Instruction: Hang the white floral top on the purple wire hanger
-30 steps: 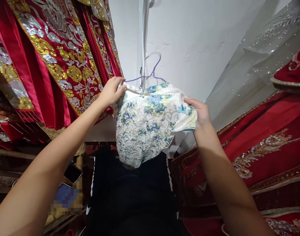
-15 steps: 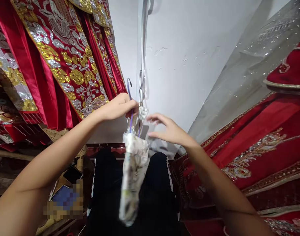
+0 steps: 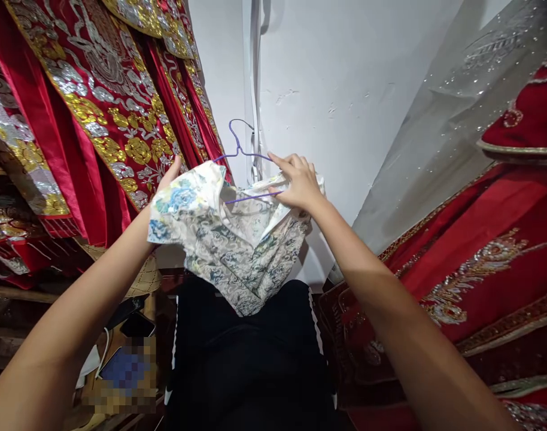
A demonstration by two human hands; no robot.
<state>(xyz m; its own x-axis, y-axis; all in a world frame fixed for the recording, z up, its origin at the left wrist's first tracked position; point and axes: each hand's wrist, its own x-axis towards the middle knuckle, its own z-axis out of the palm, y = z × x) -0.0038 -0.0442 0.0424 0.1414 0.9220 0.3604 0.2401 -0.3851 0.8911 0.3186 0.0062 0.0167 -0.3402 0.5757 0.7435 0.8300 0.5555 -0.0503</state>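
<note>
Two hands on floral garment (image 3: 228,251), left hand (image 3: 168,179) gripping sleeve, right hand (image 3: 298,182) pinching collar and purple hanger (image 3: 242,152)

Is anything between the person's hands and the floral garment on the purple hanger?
Nothing visible. The left hand is against the floral garment at one shoulder; the right hand grips the cloth and the purple hanger wire at the other.

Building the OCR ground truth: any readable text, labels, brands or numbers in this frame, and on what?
None can be read.
Floral garment, held by the left hand and right hand on the purple wire hanger: pattern only, no label in view.
Red embroidered robes: ornament, no lettering.
Phone screen: blurred out, unreadable.
</note>
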